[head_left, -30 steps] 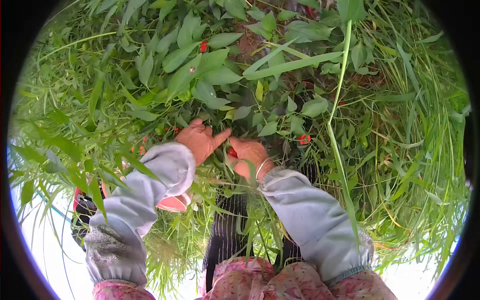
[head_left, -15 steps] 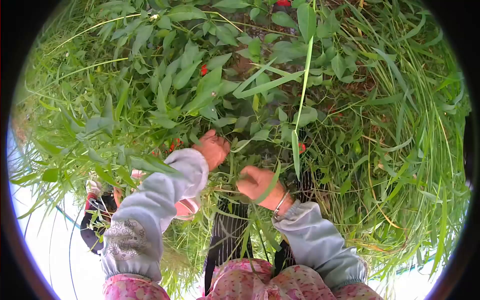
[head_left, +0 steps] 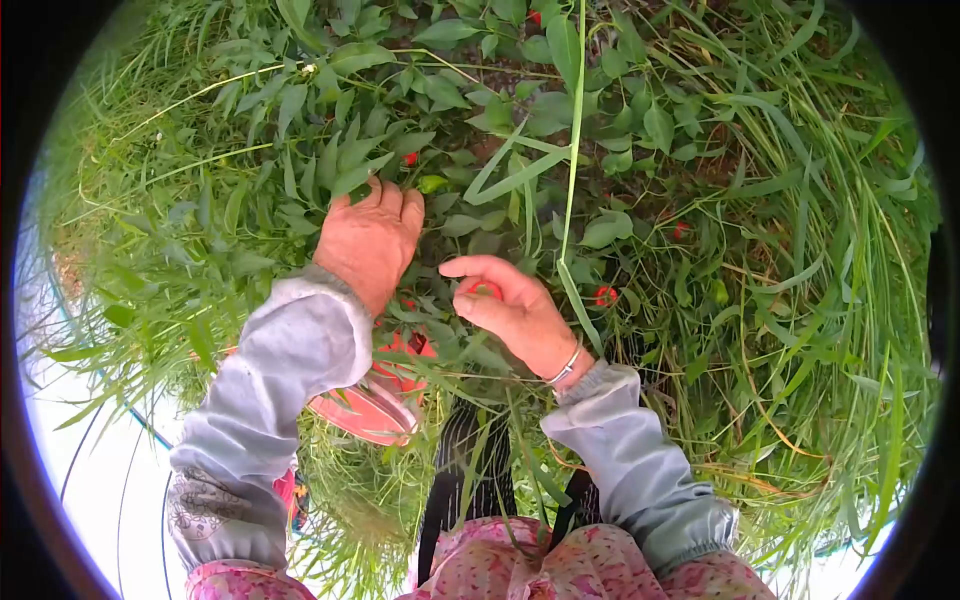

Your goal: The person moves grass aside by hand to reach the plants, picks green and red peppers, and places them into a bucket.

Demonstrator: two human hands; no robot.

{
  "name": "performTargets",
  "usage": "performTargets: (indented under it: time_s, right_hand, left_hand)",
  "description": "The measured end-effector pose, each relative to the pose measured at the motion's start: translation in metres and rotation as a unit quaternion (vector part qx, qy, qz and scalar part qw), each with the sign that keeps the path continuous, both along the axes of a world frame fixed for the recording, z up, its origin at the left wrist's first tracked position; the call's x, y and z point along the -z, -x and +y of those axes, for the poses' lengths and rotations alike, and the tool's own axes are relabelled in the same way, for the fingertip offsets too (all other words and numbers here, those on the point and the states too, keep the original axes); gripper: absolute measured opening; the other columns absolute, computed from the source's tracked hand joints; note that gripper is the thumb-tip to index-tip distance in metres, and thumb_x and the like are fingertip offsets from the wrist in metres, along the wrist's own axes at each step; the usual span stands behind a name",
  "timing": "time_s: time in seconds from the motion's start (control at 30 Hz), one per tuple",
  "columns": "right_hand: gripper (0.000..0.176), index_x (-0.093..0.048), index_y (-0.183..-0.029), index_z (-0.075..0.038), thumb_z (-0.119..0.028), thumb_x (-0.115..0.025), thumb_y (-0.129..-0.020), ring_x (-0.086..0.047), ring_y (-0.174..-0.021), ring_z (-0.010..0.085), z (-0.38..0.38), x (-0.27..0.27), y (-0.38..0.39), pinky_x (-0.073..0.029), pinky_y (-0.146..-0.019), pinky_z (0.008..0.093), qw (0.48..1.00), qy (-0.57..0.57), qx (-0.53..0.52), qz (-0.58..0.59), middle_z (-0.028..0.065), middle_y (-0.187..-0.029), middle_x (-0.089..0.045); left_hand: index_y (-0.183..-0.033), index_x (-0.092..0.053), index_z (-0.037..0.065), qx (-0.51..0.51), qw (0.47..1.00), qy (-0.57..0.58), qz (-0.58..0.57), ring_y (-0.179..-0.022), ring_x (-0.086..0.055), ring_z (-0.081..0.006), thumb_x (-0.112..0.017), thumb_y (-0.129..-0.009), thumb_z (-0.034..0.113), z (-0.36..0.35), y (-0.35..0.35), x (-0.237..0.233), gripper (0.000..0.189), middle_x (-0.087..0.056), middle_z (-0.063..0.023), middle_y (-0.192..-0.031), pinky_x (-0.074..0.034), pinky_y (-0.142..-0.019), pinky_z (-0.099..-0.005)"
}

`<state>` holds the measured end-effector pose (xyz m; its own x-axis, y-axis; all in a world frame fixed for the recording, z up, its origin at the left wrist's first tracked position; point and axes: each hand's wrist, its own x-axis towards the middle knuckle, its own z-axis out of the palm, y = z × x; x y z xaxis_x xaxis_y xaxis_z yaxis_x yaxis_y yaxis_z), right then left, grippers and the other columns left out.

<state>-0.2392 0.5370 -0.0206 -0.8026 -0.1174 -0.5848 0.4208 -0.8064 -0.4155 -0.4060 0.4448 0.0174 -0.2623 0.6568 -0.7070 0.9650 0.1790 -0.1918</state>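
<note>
My left hand [head_left: 372, 240] reaches into the leafy pepper plants [head_left: 355, 150], back up and fingers slightly apart. Leaves hide its fingertips. Just beyond them show a small red pepper [head_left: 410, 158] and a yellow-green pepper [head_left: 432, 183]. My right hand [head_left: 515, 310] is half curled, palm turned toward the left hand. A red pepper [head_left: 485, 288] lies in its fingers, partly covered by them, while the thumb and forefinger stand apart at the tips. Below the left wrist is a pink container [head_left: 365, 418] with red peppers [head_left: 408, 350] in it, half hidden by the sleeve and leaves.
More red peppers hang among the foliage, one right of my right hand [head_left: 605, 296] and another farther right [head_left: 680, 230]. A long grass blade [head_left: 575, 130] crosses in front. Tall grass [head_left: 840, 300] fills the right side. My dark striped trouser leg [head_left: 465, 465] stands below.
My left hand has moved up and left, deeper into the leaves. My right hand has risen and turned, so the red pepper in it shows. More of the pink container has come into view.
</note>
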Motion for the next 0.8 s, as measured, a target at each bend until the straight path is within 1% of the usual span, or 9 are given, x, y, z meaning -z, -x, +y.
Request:
performTargets:
  time_s: [0.07,0.17,0.27,0.3,0.43,0.53,0.63,0.73,0.8]
  right_hand:
    - [0.029,-0.056,-0.113,-0.008,-0.008,-0.060,-0.084,-0.048,-0.073,0.0030,-0.002,-0.001,0.005,-0.041,-0.068,0.0183,1.000,-0.011,0.001,-0.012,-0.0054,-0.082,-0.052]
    - [0.025,-0.058,-0.108,-0.009,-0.006,-0.061,-0.083,-0.046,-0.065,0.0032,-0.013,0.007,0.006,-0.041,-0.062,0.0189,0.994,-0.088,-0.056,-0.026,-0.0053,-0.077,-0.053]
    - [0.024,-0.059,-0.105,-0.010,-0.007,-0.061,-0.081,-0.044,-0.060,0.0040,-0.025,0.014,0.009,-0.041,-0.057,0.0203,0.972,-0.216,-0.095,-0.004,-0.0036,-0.072,-0.054]
    - [0.024,-0.058,-0.104,-0.009,-0.007,-0.061,-0.080,-0.045,-0.058,0.0046,-0.020,0.009,0.013,-0.041,-0.055,0.0213,0.960,-0.258,-0.111,-0.007,-0.0012,-0.071,-0.055]
    - [0.024,-0.059,-0.103,-0.011,-0.009,-0.062,-0.080,-0.046,-0.057,0.0049,-0.029,0.014,0.011,-0.042,-0.055,0.0218,0.957,-0.284,-0.059,-0.026,-0.0012,-0.072,-0.056]
    - [0.027,-0.058,-0.106,-0.012,-0.009,-0.062,-0.079,-0.046,-0.058,0.0050,-0.033,0.019,0.013,-0.042,-0.056,0.0218,0.951,-0.301,-0.071,-0.025,-0.0012,-0.073,-0.057]
    - [0.038,-0.054,-0.115,-0.015,-0.009,-0.061,-0.078,-0.048,-0.059,0.0070,-0.036,0.019,0.016,-0.043,-0.057,0.0228,0.949,-0.303,-0.083,-0.004,0.0000,-0.076,-0.057]
    - [0.051,-0.048,-0.125,-0.019,-0.009,-0.060,-0.077,-0.052,-0.060,0.0119,-0.033,0.012,0.019,-0.046,-0.059,0.0260,0.939,-0.318,-0.125,0.031,0.0024,-0.079,-0.057]
    - [0.059,-0.043,-0.130,-0.021,-0.009,-0.059,-0.076,-0.055,-0.061,0.0156,-0.035,0.009,0.020,-0.048,-0.060,0.0286,0.922,-0.347,-0.165,0.055,0.0040,-0.081,-0.057]
  left_hand:
    - [-0.121,-0.047,0.005,0.037,0.992,0.118,0.004,-0.115,-0.046,-0.0267,-0.057,-0.073,0.010,0.006,0.007,-0.007,0.049,-0.052,-0.0123,-0.113,-0.038,-0.093,-0.0439]
    - [-0.117,-0.049,0.004,0.010,0.990,0.134,-0.042,-0.113,-0.048,-0.0253,-0.054,-0.077,0.015,-0.002,0.011,-0.010,0.042,-0.052,-0.0136,-0.116,-0.037,-0.094,-0.0430]
    - [-0.111,-0.050,0.006,-0.014,0.995,-0.074,-0.067,-0.112,-0.048,-0.0271,-0.054,-0.075,0.013,-0.023,0.008,-0.007,0.037,-0.052,-0.0146,-0.115,-0.036,-0.096,-0.0444]
    - [-0.111,-0.048,0.005,-0.022,0.984,-0.146,-0.101,-0.104,-0.051,-0.0288,-0.061,-0.067,0.010,-0.027,0.009,-0.003,0.045,-0.052,-0.0133,-0.106,-0.036,-0.096,-0.0462]
    - [-0.107,-0.048,0.007,-0.138,0.969,-0.151,-0.141,-0.094,-0.054,-0.0323,-0.067,-0.061,0.005,-0.042,-0.008,-0.012,0.050,-0.055,-0.0135,-0.094,-0.036,-0.096,-0.0483]
    - [-0.107,-0.049,0.008,-0.169,0.951,-0.213,-0.149,-0.089,-0.056,-0.0300,-0.064,-0.067,0.009,-0.041,-0.030,-0.015,0.042,-0.055,-0.0119,-0.087,-0.037,-0.096,-0.0460]
    - [-0.102,-0.050,0.006,-0.398,0.843,-0.296,-0.209,-0.074,-0.055,-0.0225,-0.064,-0.075,0.003,-0.047,-0.030,-0.019,0.030,-0.054,-0.0089,-0.081,-0.044,-0.075,-0.0338]
    - [-0.090,-0.050,0.004,-0.587,0.639,-0.435,-0.242,-0.067,-0.041,-0.0045,-0.057,-0.087,0.006,-0.041,-0.016,-0.018,0.008,-0.047,0.0036,-0.071,-0.037,-0.057,-0.0206]
    - [-0.088,-0.050,0.003,-0.539,0.694,-0.424,-0.219,-0.062,-0.046,-0.0114,-0.059,-0.084,0.005,-0.029,-0.007,-0.038,0.010,-0.049,-0.0013,-0.070,-0.039,-0.056,-0.0250]
